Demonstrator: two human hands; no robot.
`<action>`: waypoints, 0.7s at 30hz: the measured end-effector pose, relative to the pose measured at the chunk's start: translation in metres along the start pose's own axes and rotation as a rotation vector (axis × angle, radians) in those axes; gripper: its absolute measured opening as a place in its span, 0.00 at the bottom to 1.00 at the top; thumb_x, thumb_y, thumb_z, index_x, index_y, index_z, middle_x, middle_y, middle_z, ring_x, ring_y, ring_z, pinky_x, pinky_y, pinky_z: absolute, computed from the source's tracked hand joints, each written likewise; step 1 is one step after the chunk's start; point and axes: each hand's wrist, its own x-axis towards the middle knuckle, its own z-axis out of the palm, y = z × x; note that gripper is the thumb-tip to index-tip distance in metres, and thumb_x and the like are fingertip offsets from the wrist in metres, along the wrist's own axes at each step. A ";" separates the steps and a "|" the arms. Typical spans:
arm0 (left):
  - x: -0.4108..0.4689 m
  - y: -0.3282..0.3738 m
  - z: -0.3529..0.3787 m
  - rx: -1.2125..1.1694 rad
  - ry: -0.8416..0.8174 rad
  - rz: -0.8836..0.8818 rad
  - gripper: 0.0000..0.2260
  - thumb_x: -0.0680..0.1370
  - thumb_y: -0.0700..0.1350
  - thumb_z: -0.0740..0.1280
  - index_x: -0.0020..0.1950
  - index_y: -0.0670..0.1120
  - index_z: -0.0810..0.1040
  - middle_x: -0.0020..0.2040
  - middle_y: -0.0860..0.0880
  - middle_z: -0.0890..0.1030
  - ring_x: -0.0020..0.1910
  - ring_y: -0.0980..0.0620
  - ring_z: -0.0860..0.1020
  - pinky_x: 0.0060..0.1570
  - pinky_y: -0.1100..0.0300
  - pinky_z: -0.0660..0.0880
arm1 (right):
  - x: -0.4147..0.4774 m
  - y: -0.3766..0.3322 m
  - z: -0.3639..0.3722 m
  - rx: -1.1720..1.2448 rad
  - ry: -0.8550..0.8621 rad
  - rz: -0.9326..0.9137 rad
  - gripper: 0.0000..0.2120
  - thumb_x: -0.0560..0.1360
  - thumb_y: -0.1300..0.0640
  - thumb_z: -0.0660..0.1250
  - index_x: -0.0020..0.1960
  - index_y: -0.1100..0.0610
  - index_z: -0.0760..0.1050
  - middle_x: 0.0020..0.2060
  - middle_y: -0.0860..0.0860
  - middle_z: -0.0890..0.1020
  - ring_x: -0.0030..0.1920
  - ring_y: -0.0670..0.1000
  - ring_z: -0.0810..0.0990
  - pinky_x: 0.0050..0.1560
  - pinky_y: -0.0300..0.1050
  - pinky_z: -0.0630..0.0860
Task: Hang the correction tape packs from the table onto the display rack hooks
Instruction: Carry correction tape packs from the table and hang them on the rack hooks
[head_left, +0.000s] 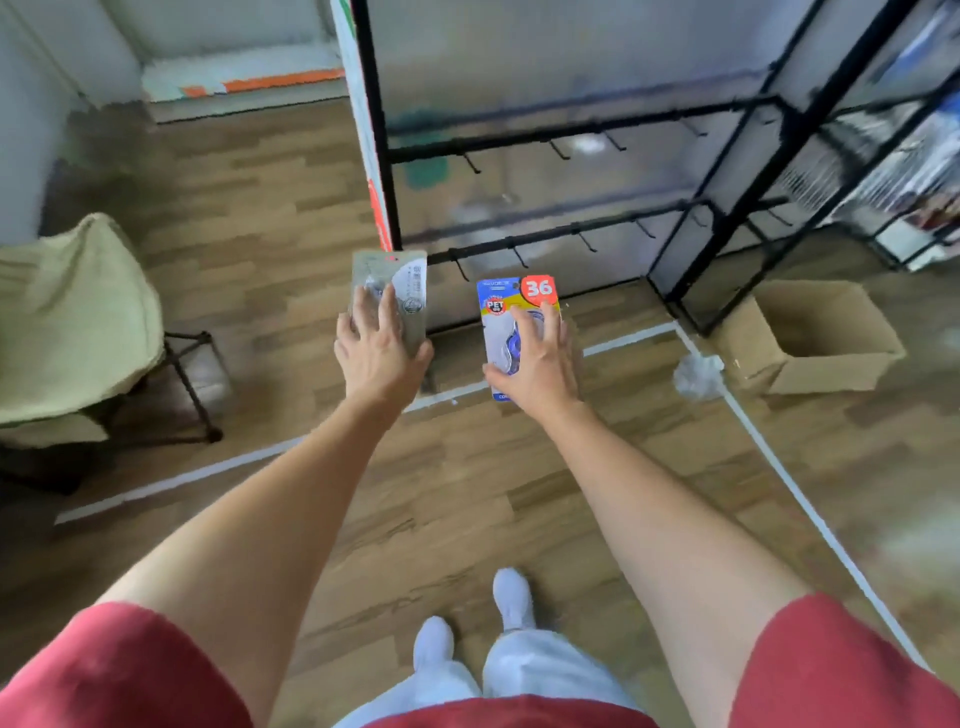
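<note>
The grip of the left hand (382, 358) holds a grey pack (404, 286) (back side showing) and the right hand (537, 366) a colourful pack (511, 314), both near the lowest hooks (460, 269) of the rack (375, 135); next, I think, each hole must meet a hook

Both bare arms stretch forward, backs of the hands upward; the left hand (382, 353) grips a grey pack (402, 283), fingers spread across it; the right hand (535, 366) grips a colourful pack (511, 301) likewise.
</note>
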 end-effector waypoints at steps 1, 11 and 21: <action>0.004 0.017 0.001 -0.011 0.003 0.041 0.35 0.76 0.51 0.66 0.79 0.50 0.51 0.79 0.45 0.47 0.74 0.38 0.52 0.71 0.47 0.51 | 0.002 0.009 -0.012 0.009 0.035 0.021 0.38 0.71 0.46 0.71 0.75 0.53 0.58 0.75 0.58 0.53 0.72 0.62 0.57 0.68 0.59 0.63; 0.053 0.191 0.005 -0.093 0.154 0.286 0.35 0.76 0.50 0.66 0.78 0.50 0.51 0.79 0.44 0.48 0.74 0.37 0.52 0.71 0.45 0.52 | 0.063 0.098 -0.149 -0.098 0.298 0.046 0.38 0.73 0.43 0.68 0.76 0.53 0.56 0.75 0.58 0.53 0.71 0.61 0.57 0.66 0.55 0.64; 0.103 0.342 0.020 -0.151 0.312 0.310 0.35 0.75 0.49 0.66 0.78 0.50 0.52 0.79 0.46 0.47 0.74 0.37 0.52 0.71 0.46 0.51 | 0.155 0.185 -0.264 -0.125 0.407 -0.093 0.37 0.72 0.43 0.69 0.75 0.54 0.58 0.75 0.57 0.55 0.71 0.61 0.58 0.66 0.55 0.67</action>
